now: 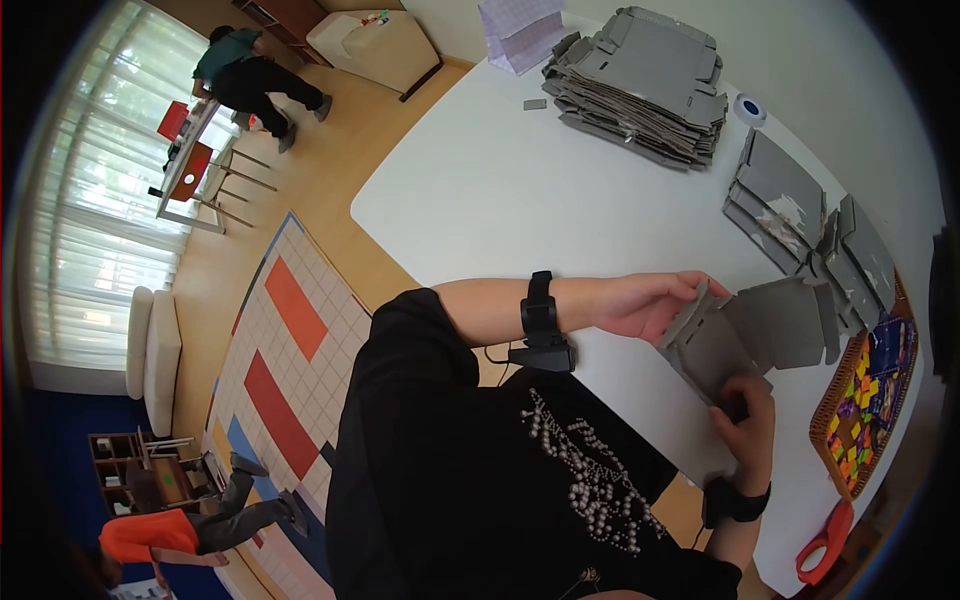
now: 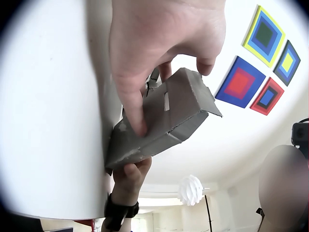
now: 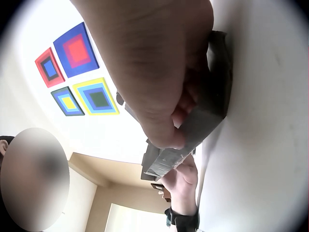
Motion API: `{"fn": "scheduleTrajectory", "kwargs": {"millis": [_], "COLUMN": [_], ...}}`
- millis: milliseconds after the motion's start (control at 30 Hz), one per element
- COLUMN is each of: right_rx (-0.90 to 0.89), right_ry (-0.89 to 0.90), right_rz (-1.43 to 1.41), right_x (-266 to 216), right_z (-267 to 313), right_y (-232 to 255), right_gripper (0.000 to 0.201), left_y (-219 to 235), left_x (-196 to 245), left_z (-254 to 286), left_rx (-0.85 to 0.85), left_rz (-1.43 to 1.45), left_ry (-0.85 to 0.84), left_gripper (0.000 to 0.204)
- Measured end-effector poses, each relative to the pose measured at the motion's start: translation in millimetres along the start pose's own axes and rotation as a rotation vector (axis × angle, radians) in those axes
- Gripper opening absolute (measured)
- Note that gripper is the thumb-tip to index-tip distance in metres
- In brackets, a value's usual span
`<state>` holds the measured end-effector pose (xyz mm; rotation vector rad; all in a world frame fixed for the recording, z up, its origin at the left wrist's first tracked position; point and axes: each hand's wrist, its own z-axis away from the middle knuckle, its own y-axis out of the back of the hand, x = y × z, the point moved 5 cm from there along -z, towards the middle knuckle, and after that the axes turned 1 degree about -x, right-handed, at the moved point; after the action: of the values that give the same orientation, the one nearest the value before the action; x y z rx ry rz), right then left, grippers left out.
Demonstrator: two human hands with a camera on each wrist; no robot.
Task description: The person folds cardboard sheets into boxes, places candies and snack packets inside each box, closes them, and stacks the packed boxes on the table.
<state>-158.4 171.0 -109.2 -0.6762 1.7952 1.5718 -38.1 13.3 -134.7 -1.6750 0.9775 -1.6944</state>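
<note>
A partly folded grey cardboard box (image 1: 700, 352) is held low over the white table, its large flap (image 1: 785, 322) standing out to the far side. My left hand (image 1: 652, 306) grips one end wall of it. In the left wrist view, that hand (image 2: 166, 41) has its fingers spread across the slotted end. My right hand (image 1: 750, 418) holds the near end, some fingers hidden inside the box. The right wrist view shows that thumb (image 3: 166, 135) along the wall's edge and the fingers curled over it.
The white table (image 1: 450, 180) bears a tall stack of flattened grey boxes (image 1: 645, 60), more grey boxes (image 1: 770, 190), and a tape roll (image 1: 749, 110). Along the right edge lie a wicker basket (image 1: 822, 430) of colourful small pieces and red-handled scissors (image 1: 838, 530). Two people are farther off.
</note>
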Motion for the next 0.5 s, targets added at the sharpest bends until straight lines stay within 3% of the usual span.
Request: {"fn": "scheduleTrajectory", "kwargs": {"millis": [67, 167, 233, 500], "right_rx": [-0.006, 0.028, 0.0, 0.074], "right_ry": [0.021, 0.016, 0.001, 0.046], "right_rz": [0.01, 0.011, 0.013, 0.09], "right_x": [-0.2, 0.1, 0.1, -7.0], "right_z": [-1.6, -1.3, -2.4, -2.7], "right_y": [1.0, -2.6, -5.9, -4.1], "right_gripper": [0.032, 0.032, 0.031, 0.031], "left_y": [-4.4, -5.6, 1.4, 13.6], "left_x": [2.1, 0.9, -4.2, -7.0], "left_z": [-0.1, 2.0, 2.9, 1.6], "left_rx": [-0.003, 0.123, 0.252, 0.341], "left_rz": [-0.046, -0.073, -0.346, -0.604], "left_ry": [-0.011, 0.023, 0.135, 0.093], "left_gripper": [0.043, 0.044, 0.054, 0.071]}}
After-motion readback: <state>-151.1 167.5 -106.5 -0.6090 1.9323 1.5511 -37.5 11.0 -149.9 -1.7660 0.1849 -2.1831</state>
